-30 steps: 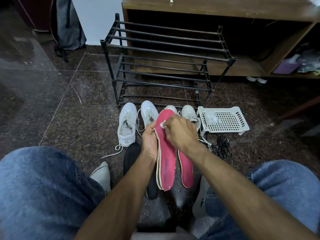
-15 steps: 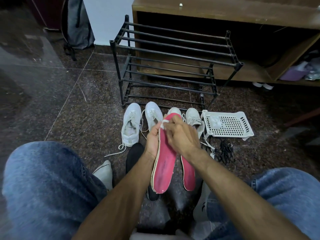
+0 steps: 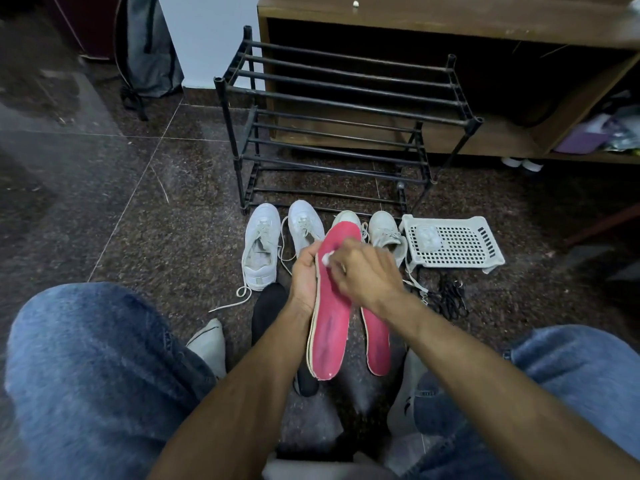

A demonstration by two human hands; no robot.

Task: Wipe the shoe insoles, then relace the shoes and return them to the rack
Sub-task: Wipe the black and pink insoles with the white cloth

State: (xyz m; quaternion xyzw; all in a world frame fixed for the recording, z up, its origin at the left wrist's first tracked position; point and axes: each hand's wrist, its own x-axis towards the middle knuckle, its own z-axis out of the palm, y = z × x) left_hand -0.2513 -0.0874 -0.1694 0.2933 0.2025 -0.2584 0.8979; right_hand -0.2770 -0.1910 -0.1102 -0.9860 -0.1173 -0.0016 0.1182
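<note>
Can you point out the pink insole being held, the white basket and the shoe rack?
held pink insole (image 3: pixel 329 327): head view, lower middle of its pink face.
white basket (image 3: pixel 457 242): head view, perforated bottom.
shoe rack (image 3: pixel 346 86): head view, top-tier bar.

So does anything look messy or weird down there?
A bit. The far-left white shoe has its lace trailing loose across the floor. A tangle of black laces lies on the floor below the white basket. The shoe rack holds no shoes; they stand on the floor before it.

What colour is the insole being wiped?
Pinkish red, with a pale edge; the insole shows in the head view.
</note>
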